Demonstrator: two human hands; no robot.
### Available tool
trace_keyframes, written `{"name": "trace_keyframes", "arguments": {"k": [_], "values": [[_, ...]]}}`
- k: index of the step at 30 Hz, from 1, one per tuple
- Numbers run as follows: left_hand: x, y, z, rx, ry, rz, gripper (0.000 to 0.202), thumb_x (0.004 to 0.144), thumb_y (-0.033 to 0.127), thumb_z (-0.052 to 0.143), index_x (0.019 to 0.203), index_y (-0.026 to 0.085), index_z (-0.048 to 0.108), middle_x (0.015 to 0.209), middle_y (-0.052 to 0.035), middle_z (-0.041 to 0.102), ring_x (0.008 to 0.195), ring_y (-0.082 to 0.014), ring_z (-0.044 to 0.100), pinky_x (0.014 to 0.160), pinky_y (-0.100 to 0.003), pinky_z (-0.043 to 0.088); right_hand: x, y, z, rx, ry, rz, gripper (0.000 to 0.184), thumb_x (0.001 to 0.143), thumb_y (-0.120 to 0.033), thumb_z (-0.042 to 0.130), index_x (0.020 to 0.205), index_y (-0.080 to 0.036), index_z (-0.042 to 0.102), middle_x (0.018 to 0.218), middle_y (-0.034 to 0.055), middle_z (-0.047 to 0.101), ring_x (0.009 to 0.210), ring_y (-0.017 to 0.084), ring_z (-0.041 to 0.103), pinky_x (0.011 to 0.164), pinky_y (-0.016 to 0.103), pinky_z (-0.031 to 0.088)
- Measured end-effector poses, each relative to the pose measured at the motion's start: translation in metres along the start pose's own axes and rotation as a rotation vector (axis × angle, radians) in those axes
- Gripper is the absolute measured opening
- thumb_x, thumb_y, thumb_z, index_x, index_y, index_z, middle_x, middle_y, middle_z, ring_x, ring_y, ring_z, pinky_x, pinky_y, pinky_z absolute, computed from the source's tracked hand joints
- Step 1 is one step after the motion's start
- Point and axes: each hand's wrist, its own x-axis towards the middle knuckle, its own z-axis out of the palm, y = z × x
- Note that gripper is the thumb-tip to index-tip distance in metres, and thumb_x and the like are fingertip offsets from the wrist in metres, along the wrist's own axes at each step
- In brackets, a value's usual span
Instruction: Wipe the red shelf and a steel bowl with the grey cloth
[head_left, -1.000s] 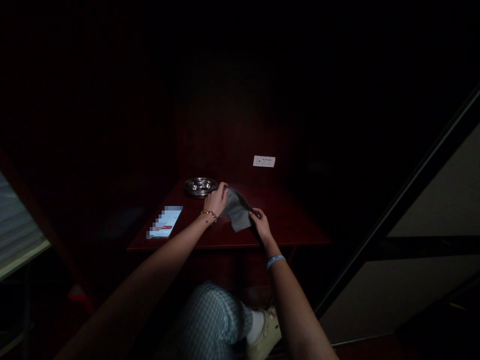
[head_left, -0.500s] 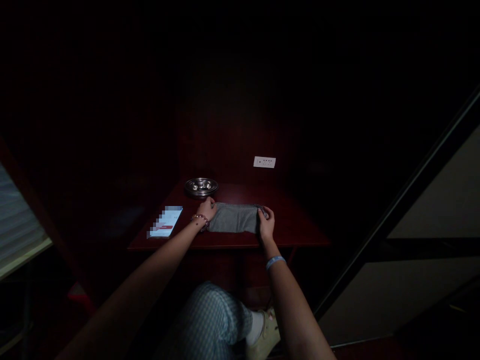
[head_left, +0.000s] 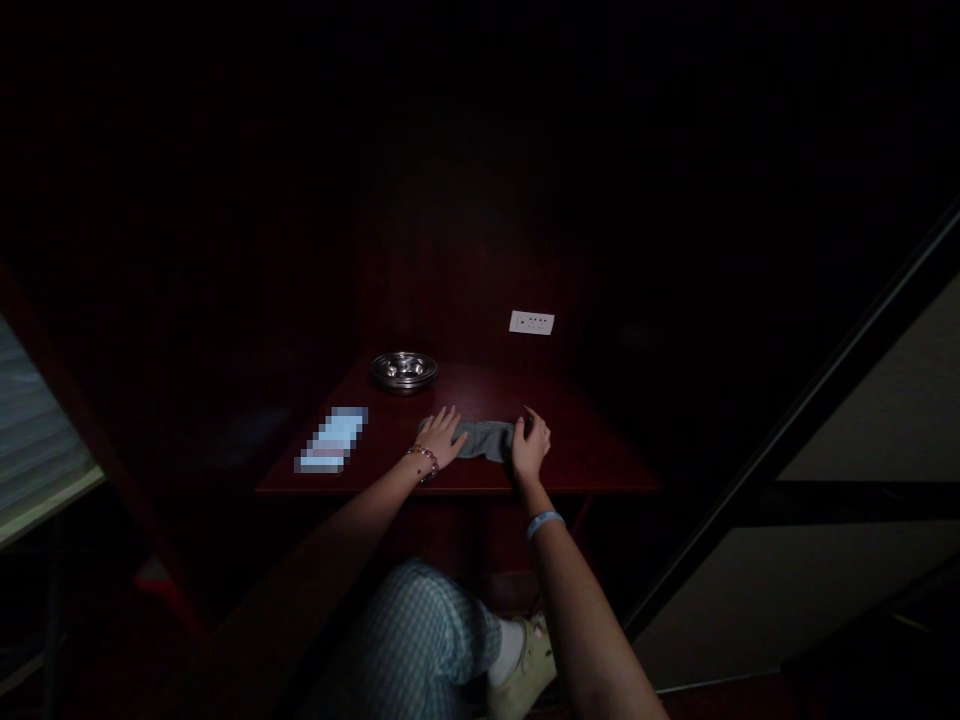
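Observation:
A grey cloth point(head_left: 486, 440), folded into a narrow strip, lies on the dark red table point(head_left: 592, 455) near its front edge. My left hand point(head_left: 441, 438) rests flat on the cloth's left end with its fingers spread. At the other end, my right hand point(head_left: 530, 445) has its fingers curled round the cloth's right edge, and part of that end is hidden behind them. A beaded bracelet circles my left wrist and a pale blue band my right one.
Shiny metal bowls point(head_left: 404, 372), apparently stacked, stand at the table's back left. A phone point(head_left: 332, 440) with a lit, blurred screen lies at the left. Behind, a white socket plate point(head_left: 532, 323) is on the wall. My knee point(head_left: 427, 610) is below the table edge.
The cloth has gone from a wider panel to a narrower strip. My left hand has let go of its upper left corner and now lies flat on top. My right hand stays at the right end.

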Motion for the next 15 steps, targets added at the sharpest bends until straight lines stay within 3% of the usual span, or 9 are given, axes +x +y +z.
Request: {"name": "trace_keyframes", "arguments": {"k": [3, 6, 10, 15], "values": [[0.0, -0.007, 0.008, 0.001, -0.078, -0.065, 0.062, 0.098, 0.044, 0.032, 0.149, 0.011, 0.042, 0.16, -0.0175, 0.031, 0.151, -0.0299, 0.025, 0.121, -0.048, 0.02, -0.004, -0.005, -0.001, -0.103, -0.015, -0.081, 0.043, 0.093, -0.034, 0.037, 0.126, -0.017, 0.059, 0.129, 0.0136, 0.062, 0.126, 0.028, 0.048, 0.11, 0.045, 0.03], [-0.001, -0.016, 0.011, 0.008, -0.086, -0.059, 0.062, 0.097, 0.045, 0.034, 0.15, 0.013, 0.043, 0.16, -0.0169, 0.031, 0.151, -0.0302, 0.024, 0.121, -0.05, 0.019, -0.007, -0.011, 0.0, -0.215, -0.072, -0.221, 0.04, 0.093, -0.028, 0.039, 0.125, -0.016, 0.06, 0.128, 0.0142, 0.063, 0.125, 0.028, 0.049, 0.11, 0.045, 0.03], [0.0, -0.019, 0.007, 0.067, -0.131, -0.072, 0.065, 0.098, 0.048, 0.03, 0.152, 0.015, 0.039, 0.162, -0.0148, 0.028, 0.151, -0.0309, 0.023, 0.12, -0.05, 0.02, -0.012, -0.019, 0.005, -0.34, -0.303, -0.465, 0.039, 0.094, -0.022, 0.04, 0.126, -0.016, 0.061, 0.128, 0.0128, 0.064, 0.124, 0.026, 0.051, 0.112, 0.043, 0.031], [-0.003, -0.017, -0.001, 0.193, -0.22, -0.103, 0.072, 0.099, 0.054, 0.02, 0.157, 0.013, 0.03, 0.166, -0.0101, 0.016, 0.153, -0.0292, 0.015, 0.122, -0.044, 0.016, -0.013, -0.019, 0.01, -0.453, -0.495, -0.443, 0.048, 0.096, -0.022, 0.034, 0.139, -0.01, 0.054, 0.144, 0.0137, 0.055, 0.135, 0.024, 0.046, 0.115, 0.038, 0.032]]}}
